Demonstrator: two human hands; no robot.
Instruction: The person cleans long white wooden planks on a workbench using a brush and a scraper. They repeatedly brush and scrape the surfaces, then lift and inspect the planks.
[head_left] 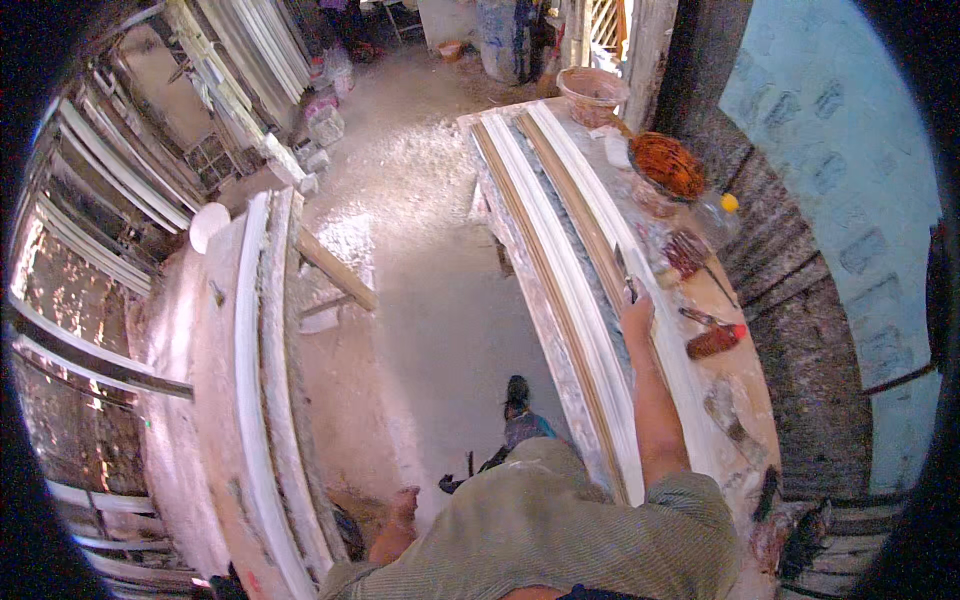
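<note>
Right hand (636, 312) pinches a thin blade (624, 272) against the long white moulding (560, 250) lying along the workbench (745, 385); left hand (402, 503) hangs down, fingers loosely curled, holding nothing; that moulding looks stiff but brittle (best lifted well supported at both ends).

Right hand (637, 315): reaches out over the long white moulding (560, 230) on the table (745, 380), its grip closed on a thin blade-like tool (624, 268), possibly a scraper.
Left hand (403, 503): hangs low by the floor, holding nothing visible.
Table: a red-handled brush (716, 340), an orange bowl (668, 165) and a pink tub (592, 93) beside the moulding.
Left side: a second white moulding (255, 400) on another bench.
</note>
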